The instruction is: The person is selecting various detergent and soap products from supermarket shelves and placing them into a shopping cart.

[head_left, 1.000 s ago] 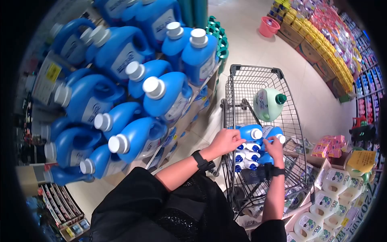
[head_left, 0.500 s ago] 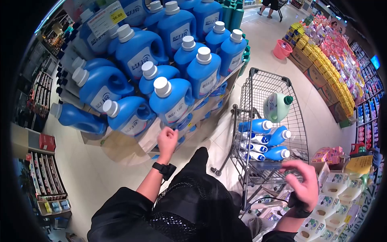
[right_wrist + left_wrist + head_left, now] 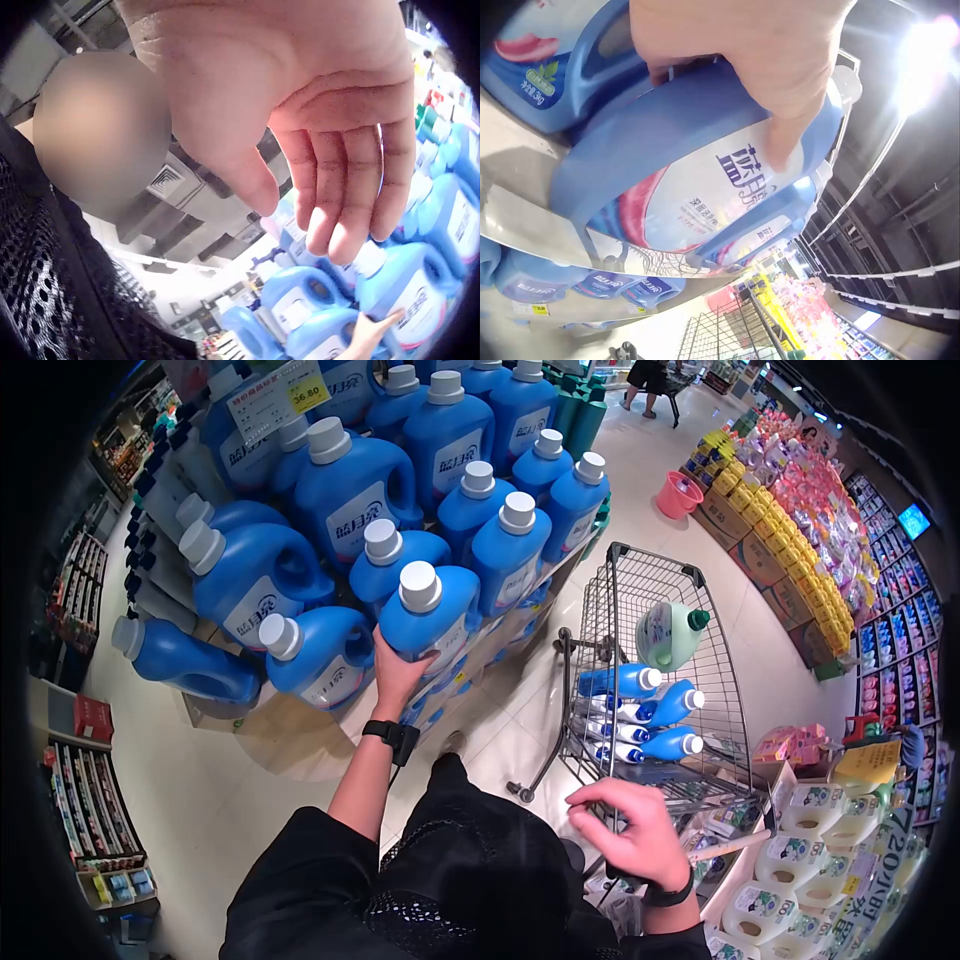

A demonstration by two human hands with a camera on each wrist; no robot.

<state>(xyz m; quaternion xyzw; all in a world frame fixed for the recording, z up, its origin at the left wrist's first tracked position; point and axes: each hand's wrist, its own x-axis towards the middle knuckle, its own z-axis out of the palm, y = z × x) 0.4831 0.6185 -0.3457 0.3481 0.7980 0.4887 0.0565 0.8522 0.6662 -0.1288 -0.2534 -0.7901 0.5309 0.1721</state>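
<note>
At the front corner of the display stands a blue laundry detergent bottle (image 3: 430, 622) with a white cap. My left hand (image 3: 398, 672) grips it from the near side. In the left wrist view my thumb lies across the white label of the detergent bottle (image 3: 697, 187), while the other fingers go behind it, partly hidden. My right hand (image 3: 632, 835) hangs in the air between my body and the shopping cart (image 3: 624, 550). The right wrist view shows the right hand (image 3: 300, 105) holding nothing, its fingers loosely bent.
More blue detergent bottles (image 3: 355, 490) crowd the display under a price sign (image 3: 280, 405). The cart carries a pale green jug (image 3: 665, 638), blue bottles (image 3: 672, 743) and white bottles with blue caps. White jugs (image 3: 765, 905) stand at right; a pink bucket (image 3: 680, 495) sits farther off.
Both hands have left the bottles in the cart. My left hand crossed to the display and took hold of a blue detergent bottle. My right hand drew back toward my body.
</note>
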